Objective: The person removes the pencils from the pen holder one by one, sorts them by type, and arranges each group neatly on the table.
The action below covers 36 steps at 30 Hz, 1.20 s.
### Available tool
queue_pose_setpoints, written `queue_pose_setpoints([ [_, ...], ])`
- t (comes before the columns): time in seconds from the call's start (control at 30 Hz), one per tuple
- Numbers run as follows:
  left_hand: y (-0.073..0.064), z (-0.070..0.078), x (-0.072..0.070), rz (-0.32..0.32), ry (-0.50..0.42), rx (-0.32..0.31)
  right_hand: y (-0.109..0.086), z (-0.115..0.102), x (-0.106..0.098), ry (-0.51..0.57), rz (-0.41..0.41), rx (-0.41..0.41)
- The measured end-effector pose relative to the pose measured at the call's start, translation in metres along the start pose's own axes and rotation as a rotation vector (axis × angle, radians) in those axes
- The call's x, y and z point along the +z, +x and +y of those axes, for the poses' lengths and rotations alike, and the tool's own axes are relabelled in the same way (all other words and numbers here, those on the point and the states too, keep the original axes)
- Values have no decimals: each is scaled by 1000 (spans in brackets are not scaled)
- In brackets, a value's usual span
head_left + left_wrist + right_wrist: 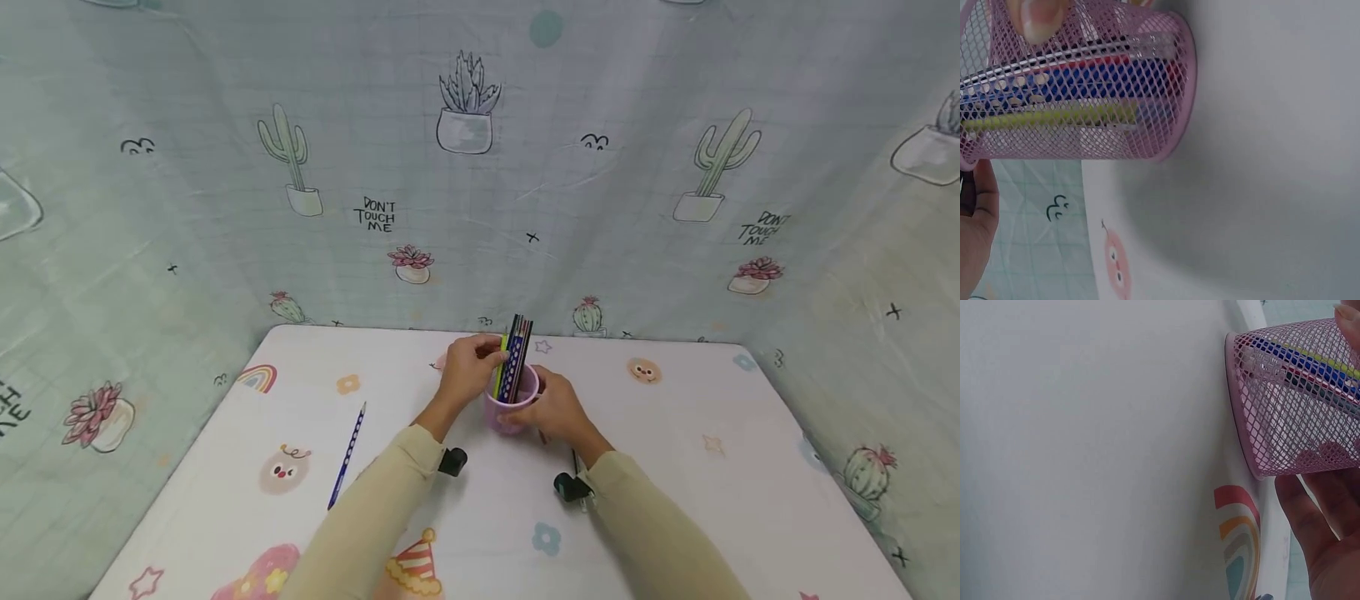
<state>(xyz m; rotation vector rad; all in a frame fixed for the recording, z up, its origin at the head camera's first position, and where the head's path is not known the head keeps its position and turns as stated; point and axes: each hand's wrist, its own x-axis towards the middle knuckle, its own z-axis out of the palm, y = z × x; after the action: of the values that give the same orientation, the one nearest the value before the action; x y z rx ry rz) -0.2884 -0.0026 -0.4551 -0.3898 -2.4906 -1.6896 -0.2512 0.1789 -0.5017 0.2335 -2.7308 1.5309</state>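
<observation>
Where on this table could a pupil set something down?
Prints aside, between the right sleeve and table's right edge, or the lying blue pencil and left edge. Crowded: around the pink mesh cup, its pencils, the left hand and right hand.

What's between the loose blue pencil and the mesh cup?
The person's left forearm: in the head view its cuff and wrist cross the line from the blue spotted pencil to the pink mesh cup. Nothing else visible.
</observation>
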Motion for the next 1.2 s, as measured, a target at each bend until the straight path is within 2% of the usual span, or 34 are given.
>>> queue_pose_setpoints([
  [0.33, 4, 17, -12, 70, -51, -12, -1, -3, 1, 12, -2, 16],
  [0.47, 8, 27, -20, 93, -108, -25, -1, -3, 0, 11, 1, 10],
  [0.63, 15, 43, -33, 96, -226, -43, 0, -3, 0, 12, 2, 3],
  [0.9, 22, 65, -55, 79, -309, -97, -1, -1, -1, 9, 0, 23],
  [1.0, 21, 71, -67, 77, -308, -113, 0, -2, 0, 0, 0, 22],
  [1.2, 18, 74, -91, 22, -244, -138, 0, -4, -2, -2, -12, 38],
])
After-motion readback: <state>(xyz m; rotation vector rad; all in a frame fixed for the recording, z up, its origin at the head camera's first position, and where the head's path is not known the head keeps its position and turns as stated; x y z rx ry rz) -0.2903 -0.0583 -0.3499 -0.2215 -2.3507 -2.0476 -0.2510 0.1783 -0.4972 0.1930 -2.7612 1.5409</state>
